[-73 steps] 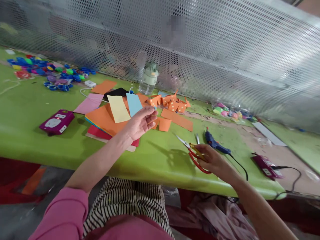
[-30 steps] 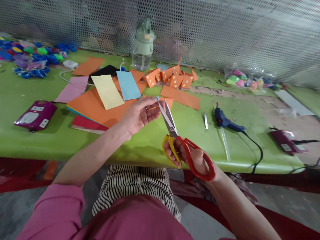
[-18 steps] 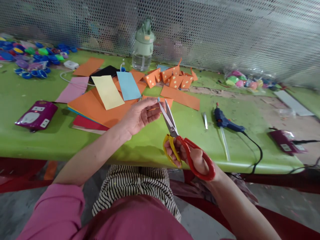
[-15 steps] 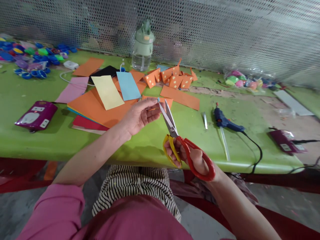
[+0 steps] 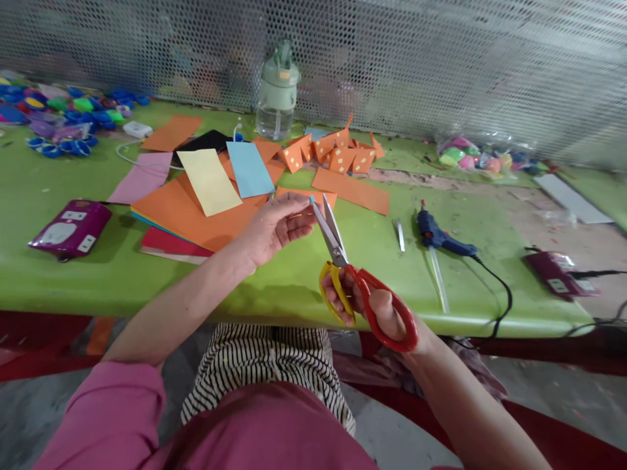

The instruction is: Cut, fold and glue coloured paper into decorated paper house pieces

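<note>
My right hand [image 5: 362,300] grips a pair of scissors [image 5: 336,251] with one red and one yellow handle. Their blades stand slightly apart and point away from me, toward my left fingertips. My left hand [image 5: 281,222] pinches a tiny blue piece of paper [image 5: 312,198] between thumb and forefinger, right at the blade tips; whether a blade touches it I cannot tell. Beyond the left hand lie a cream paper rectangle [image 5: 209,181] and a light blue paper rectangle [image 5: 250,169], on top of orange sheets [image 5: 171,207].
Folded orange paper shapes with pale squares [image 5: 337,151] stand near a water bottle [image 5: 277,94]. To the right are tweezers [image 5: 400,235], a blue glue gun [image 5: 443,238] with its cord and a purple power box [image 5: 558,274]. Another purple box [image 5: 72,228] sits left on the green table [image 5: 161,287].
Both hands keep nearly the same pose, the scissors still held at the small blue piece. The whole view has shifted very slightly.
</note>
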The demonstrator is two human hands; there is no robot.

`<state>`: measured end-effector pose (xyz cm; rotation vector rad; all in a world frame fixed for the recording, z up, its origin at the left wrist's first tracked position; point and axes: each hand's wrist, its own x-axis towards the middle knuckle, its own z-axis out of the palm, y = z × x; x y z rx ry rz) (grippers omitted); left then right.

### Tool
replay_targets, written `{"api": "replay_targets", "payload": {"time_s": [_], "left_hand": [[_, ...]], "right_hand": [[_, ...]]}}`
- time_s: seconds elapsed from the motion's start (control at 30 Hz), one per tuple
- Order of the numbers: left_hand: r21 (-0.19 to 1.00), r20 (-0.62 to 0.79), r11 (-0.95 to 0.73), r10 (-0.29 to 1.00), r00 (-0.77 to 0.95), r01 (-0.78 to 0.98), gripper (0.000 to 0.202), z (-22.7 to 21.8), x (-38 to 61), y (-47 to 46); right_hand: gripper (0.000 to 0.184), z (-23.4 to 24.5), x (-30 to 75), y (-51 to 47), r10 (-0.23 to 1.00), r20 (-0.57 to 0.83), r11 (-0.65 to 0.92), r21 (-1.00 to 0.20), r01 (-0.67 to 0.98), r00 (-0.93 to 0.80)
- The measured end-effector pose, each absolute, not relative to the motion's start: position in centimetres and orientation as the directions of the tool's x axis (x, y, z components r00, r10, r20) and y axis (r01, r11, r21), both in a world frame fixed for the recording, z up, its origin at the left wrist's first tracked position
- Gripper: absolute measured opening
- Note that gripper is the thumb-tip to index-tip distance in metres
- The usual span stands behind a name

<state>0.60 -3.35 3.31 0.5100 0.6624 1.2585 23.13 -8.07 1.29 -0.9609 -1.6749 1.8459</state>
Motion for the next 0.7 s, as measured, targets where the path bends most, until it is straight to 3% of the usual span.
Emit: {"api": "replay_targets", "payload": {"time_s": [0.3,0.4,0.47,0.57,0.7], "left_hand": [[0.794,-0.06,0.154,0.982,0.176,-0.589,0.014,3.0,0.4,-3.3],[0.812,-0.074,0.165,0.981,0.181,-0.56,0.011,2.7,0.4,-3.3],[0.807,-0.104,0.2,0.974,0.2,-0.555,0.01,2.8,0.5,-3.3],[0.762,-0.123,0.257,0.959,0.257,-0.595,0.012,3.2,0.6,-3.6],[0.738,-0.071,0.242,0.956,0.283,-0.63,0.017,3.6,0.7,-4.0]], "right_hand": [[0.083,0.8,23.2,-8.6,0.783,-0.193,-0.182,-0.98,0.08,-0.591],[0.073,1.3,23.3,-8.8,0.831,-0.201,-0.231,-0.973,0.007,-0.518],[0.069,2.0,23.5,-8.7,0.886,-0.141,-0.174,-0.984,-0.036,-0.442],[0.066,3.1,23.8,-8.6,0.926,-0.019,0.0,-0.999,0.05,-0.376],[0.059,4.0,23.6,-8.7,0.908,-0.044,0.061,-0.97,0.235,-0.416]]}}
